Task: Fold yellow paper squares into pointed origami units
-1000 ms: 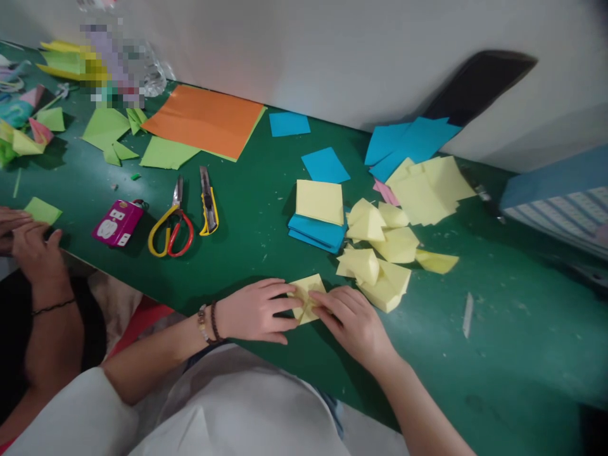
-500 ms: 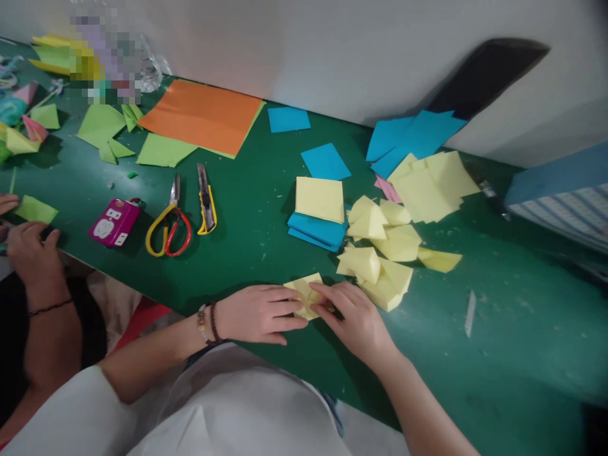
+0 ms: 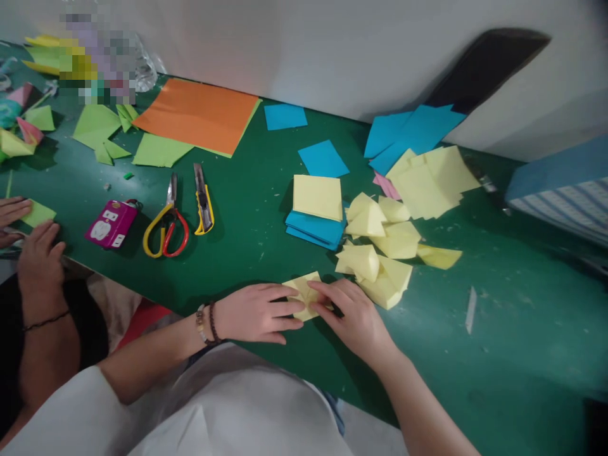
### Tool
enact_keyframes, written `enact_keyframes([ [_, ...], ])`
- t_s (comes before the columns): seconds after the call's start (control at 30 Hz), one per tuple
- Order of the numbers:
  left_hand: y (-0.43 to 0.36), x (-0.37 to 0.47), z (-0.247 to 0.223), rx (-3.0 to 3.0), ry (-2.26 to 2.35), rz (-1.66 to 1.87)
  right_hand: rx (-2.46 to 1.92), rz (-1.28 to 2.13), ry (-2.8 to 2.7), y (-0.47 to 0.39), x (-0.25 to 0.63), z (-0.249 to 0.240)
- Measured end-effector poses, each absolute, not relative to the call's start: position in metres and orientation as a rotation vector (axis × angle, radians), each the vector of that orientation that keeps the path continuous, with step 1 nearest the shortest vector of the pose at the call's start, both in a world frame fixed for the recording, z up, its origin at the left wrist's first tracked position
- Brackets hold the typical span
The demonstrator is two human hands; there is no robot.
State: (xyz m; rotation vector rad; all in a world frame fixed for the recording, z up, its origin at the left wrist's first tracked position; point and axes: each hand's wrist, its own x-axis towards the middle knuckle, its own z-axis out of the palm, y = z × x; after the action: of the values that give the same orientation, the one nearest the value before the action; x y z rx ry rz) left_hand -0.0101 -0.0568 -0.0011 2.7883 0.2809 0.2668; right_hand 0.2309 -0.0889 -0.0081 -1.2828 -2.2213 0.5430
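A small pale yellow sheet of paper point(image 3: 308, 293) with crease lines lies near the table's front edge, between my hands. My left hand point(image 3: 259, 313) rests flat on its left side, fingers stretched out and apart. At its right side my right hand point(image 3: 354, 316) has thumb and forefinger closed on the paper; the part under the fingers is hidden. Just beyond my right hand sit several folded pale yellow paper pieces point(image 3: 384, 282). Behind them stands a stack of pale yellow squares point(image 3: 317, 196) on top of blue squares point(image 3: 313, 229).
Scissors point(image 3: 166, 231), a yellow box cutter point(image 3: 203, 202) and a purple socket adapter point(image 3: 111, 225) lie to the left. Orange sheets point(image 3: 199, 117) and loose blue squares point(image 3: 323, 158) are farther back. At far left, a co-worker's hands point(image 3: 40, 259) hold green paper point(image 3: 38, 214).
My hands stay almost in place on the yellow paper. The co-worker's hands have come further into view over the green paper. The view has shifted slightly.
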Motion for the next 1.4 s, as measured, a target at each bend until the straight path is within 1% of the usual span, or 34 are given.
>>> enact_keyframes([
  [0.37,-0.055,-0.01,-0.003,2.765,0.297,0.266,-1.246,0.538,-2.204,-0.087,0.232,-0.01],
  [0.5,-0.055,-0.01,-0.003,2.739,0.304,0.27,-1.26,0.503,-2.168,-0.093,0.233,0.002],
  [0.6,-0.055,-0.01,-0.003,2.741,0.308,0.259,-1.379,0.466,-2.076,-0.111,0.23,0.016],
  [0.67,-0.055,-0.01,-0.003,2.734,0.309,0.255,-1.498,0.563,-2.022,-0.128,0.225,0.022],
  [0.87,-0.055,-0.01,-0.003,2.686,0.319,0.26,-1.53,0.828,-1.942,-0.167,0.205,0.014],
  [1.1,-0.055,-0.01,-0.003,2.69,0.319,0.248,-1.568,0.955,-1.821,-0.174,0.198,0.009],
  [1.4,-0.054,-0.01,-0.003,2.685,0.323,0.273,-1.743,1.115,-1.594,-0.18,0.188,0.012],
])
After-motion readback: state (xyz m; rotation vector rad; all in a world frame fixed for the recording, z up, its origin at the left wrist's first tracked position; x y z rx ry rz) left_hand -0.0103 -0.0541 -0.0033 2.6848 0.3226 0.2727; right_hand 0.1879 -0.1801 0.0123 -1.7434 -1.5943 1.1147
